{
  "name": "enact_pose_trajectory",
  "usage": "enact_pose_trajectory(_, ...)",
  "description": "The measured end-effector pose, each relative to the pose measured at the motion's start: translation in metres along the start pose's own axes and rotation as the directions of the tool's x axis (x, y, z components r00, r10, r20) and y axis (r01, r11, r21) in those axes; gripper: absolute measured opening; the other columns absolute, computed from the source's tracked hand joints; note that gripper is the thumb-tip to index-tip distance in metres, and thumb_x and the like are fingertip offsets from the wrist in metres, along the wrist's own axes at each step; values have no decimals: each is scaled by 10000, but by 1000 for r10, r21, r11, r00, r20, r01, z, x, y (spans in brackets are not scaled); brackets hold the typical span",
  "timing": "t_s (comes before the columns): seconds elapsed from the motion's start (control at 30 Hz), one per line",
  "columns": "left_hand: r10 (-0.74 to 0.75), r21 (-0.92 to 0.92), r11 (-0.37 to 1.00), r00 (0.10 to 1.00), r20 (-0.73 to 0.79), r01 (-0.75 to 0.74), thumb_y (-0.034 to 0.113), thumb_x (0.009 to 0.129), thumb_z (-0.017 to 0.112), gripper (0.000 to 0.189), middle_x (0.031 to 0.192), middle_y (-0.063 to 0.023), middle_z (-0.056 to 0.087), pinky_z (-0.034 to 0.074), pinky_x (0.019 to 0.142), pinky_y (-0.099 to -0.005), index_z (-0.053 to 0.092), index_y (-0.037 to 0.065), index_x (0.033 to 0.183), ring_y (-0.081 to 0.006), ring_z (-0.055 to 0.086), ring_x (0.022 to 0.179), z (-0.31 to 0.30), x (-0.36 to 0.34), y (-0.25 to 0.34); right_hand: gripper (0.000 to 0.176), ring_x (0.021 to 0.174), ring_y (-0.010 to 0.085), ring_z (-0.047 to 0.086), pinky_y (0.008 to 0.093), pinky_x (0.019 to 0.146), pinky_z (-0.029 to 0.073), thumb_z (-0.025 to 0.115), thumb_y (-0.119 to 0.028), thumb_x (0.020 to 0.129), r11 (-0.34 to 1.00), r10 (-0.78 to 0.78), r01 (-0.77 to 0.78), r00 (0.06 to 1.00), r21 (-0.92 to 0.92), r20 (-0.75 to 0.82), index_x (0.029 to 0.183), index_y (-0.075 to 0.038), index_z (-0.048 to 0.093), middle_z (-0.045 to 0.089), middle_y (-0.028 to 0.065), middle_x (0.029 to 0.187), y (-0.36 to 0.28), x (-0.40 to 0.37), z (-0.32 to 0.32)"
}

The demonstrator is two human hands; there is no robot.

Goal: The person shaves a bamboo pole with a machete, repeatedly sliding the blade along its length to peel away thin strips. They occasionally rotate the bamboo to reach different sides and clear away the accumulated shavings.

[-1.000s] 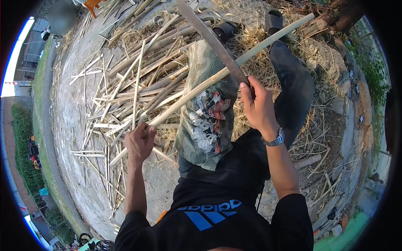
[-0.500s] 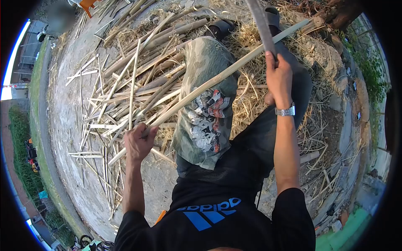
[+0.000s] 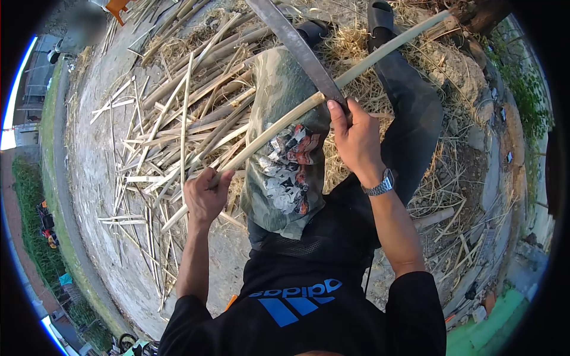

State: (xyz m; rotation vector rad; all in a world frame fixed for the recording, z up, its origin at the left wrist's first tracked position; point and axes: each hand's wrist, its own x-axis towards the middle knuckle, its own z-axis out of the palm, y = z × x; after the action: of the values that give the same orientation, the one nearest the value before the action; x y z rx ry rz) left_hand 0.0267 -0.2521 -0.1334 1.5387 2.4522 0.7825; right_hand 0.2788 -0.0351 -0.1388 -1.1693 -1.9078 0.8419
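Left hand (image 3: pixel 205 196) clamped on cane (image 3: pixel 386 53); right hand (image 3: pixel 355 139) clamped on knife (image 3: pixel 294 44), blade against cane, upper centre. Judged: shaving stroke; next needs steady outward push.

Outdoors, daylight. Bare concrete ground (image 3: pixel 95 154) was littered with split cane strips (image 3: pixel 178 118) and dry straw (image 3: pixel 442 172). Grass verge (image 3: pixel 24 184) ran along the left edge; 1 tree trunk (image 3: pixel 484 15) stood top right.
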Motion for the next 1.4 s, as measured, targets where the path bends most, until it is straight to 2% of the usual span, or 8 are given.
enact_pose_trajectory(0.43,-30,-65,998,998,-51,26,246,949,776,519,496,-31,360,263,447,-329,427,44,622,-103,293,492,2,14,4,365,463,173,495,374,469,374,621,-315,1057,997,50,-54,997,-59,-60,877,3,626,543,96,557,3,55,-35)
enact_pose_trajectory(0.53,-58,-44,998,994,-88,54,371,928,799,562,475,-48,407,310,433,-349,458,52,616,-152,332,435,10,19,-12,450,476,264,562,409,489,418,598,-380,1060,984,165,-173,972,-36,-166,866,25,622,569,141,573,20,82,-34)
enact_pose_trajectory(0.63,-42,-58,998,993,-113,36,358,926,803,555,477,-50,410,319,433,-350,459,50,618,-157,337,434,13,29,-8,416,516,371,600,478,526,435,626,-355,1041,996,-54,58,997,-75,47,844,11,614,558,184,577,-10,30,12)
enact_pose_trajectory(0.87,-23,-31,999,995,-100,20,340,914,817,514,466,-83,446,349,427,-345,505,51,628,-170,393,410,3,25,-9,434,449,249,549,392,481,408,616,-379,1053,972,232,-233,973,-45,-14,836,-4,587,547,123,532,1,88,-24)
enact_pose_trajectory(0.93,14,-7,1000,994,-107,-14,348,913,819,519,468,-87,442,352,427,-348,503,51,628,-181,390,407,9,35,4,430,460,288,556,406,497,418,616,-374,1052,994,-74,82,992,-76,101,849,4,591,550,142,540,-16,40,3)
enact_pose_trajectory(1.13,-19,-49,999,998,-62,16,211,942,786,473,487,-36,458,302,438,-306,475,34,632,-94,341,463,6,23,-7,439,466,323,569,426,444,395,609,-375,1052,989,29,-32,999,-142,-28,865,23,599,574,159,570,-1,91,-31)
enact_pose_trajectory(1.27,52,-14,998,988,-146,-55,367,910,817,540,472,-92,450,356,420,-369,475,59,628,-239,390,398,10,30,-2,406,556,418,614,484,538,450,608,-357,1048,994,-59,75,978,-75,201,838,-10,587,598,193,606,-23,30,8)
enact_pose_trajectory(1.4,29,20,999,986,-162,-27,358,910,818,541,470,-88,459,363,418,-364,463,66,624,-238,409,386,6,19,3,392,476,286,603,409,466,425,608,-348,1055,998,25,-18,993,-53,119,862,-7,615,595,121,559,-21,57,-12)
